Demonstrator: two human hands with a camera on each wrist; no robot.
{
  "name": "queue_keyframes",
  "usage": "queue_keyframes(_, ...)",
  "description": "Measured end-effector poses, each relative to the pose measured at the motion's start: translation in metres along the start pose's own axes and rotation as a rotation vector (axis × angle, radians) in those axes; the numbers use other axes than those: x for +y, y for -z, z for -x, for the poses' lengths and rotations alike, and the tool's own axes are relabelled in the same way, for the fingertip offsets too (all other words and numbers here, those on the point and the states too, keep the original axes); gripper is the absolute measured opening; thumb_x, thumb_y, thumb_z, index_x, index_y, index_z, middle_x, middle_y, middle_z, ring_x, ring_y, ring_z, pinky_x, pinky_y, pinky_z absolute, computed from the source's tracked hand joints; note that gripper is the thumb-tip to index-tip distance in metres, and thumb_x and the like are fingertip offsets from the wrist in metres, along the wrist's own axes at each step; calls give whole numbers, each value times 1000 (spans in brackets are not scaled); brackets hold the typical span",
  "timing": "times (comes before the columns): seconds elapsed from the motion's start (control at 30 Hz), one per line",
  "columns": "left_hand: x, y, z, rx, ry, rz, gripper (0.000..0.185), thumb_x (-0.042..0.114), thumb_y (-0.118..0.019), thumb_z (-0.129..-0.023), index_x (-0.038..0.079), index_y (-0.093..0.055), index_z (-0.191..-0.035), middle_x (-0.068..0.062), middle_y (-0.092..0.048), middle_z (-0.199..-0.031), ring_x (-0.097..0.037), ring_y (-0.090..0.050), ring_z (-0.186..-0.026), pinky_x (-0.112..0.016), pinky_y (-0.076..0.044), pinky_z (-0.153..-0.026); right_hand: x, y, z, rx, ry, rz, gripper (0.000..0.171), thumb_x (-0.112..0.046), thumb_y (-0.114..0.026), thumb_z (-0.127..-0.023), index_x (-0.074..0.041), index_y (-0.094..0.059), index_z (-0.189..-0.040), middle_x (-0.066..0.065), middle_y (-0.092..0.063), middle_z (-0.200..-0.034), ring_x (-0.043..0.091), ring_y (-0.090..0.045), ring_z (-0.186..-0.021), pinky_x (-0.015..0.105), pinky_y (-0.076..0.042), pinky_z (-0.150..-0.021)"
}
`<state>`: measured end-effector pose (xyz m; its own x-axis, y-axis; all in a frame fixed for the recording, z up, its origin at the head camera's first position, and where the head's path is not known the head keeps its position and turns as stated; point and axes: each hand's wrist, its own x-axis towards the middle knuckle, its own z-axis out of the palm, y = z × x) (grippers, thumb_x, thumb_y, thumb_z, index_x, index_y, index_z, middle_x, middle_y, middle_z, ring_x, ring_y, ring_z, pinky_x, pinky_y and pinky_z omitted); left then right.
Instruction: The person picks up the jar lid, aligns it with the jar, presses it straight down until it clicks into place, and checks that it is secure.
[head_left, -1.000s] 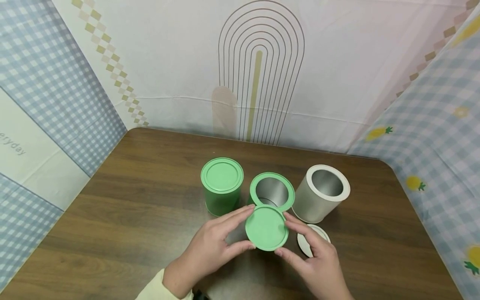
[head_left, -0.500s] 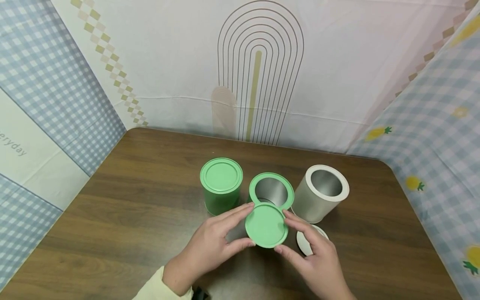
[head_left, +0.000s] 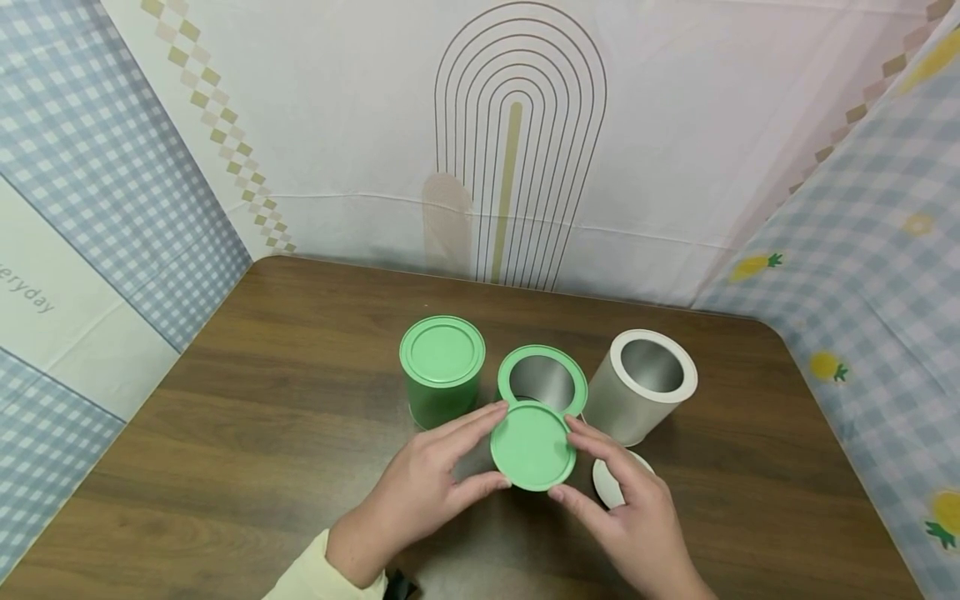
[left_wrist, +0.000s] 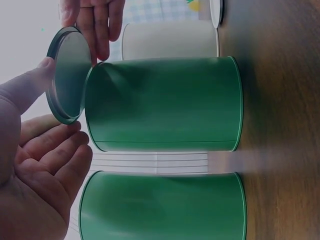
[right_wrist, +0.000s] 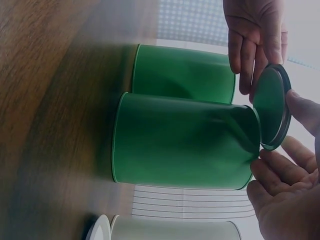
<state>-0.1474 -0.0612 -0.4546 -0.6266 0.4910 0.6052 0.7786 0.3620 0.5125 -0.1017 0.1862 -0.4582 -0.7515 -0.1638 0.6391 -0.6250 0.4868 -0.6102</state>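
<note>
Green lid (head_left: 532,447): since a second ago I have carried it up and back, now overlapping the open green tin's (head_left: 542,382) near rim. Left hand (head_left: 420,492) and right hand (head_left: 637,521) pinch its edges. Seating remains; white tin (head_left: 641,387) on the bench (head_left: 262,400) still uncapped.

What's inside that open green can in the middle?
The open green can shows only a bare, shiny metal wall and nothing in it. The green lid, held by the left hand and right hand, covers its near edge, so part of the bottom is hidden.
</note>
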Motion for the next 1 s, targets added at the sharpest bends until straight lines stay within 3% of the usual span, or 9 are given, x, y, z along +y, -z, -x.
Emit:
queue_keyframes(0.4, -1, 0, -2, -3, -6, -15, 67, 26, -84, -82, 1, -58, -139, -9, -58, -142, -18, -58, -128, -33, -50, -101, -3, 2, -5, -25, -34, 20, 68, -2, -90, -68, -5, -63, -131, 10, -65, -133, 12, -56, -129, 20, -38, -109)
queue_keyframes(1.0, -3, 0, -5, 3, -17, -32, 68, 27, -83, -83, 1, -57, -140, -10, -58, -142, -19, -58, -127, -34, -51, -100, -2, 4, -8, -31, -33, 37, 65, -3, -91, -68, -8, -65, -128, 9, -64, -133, 14, -54, -130, 20, -37, -110)
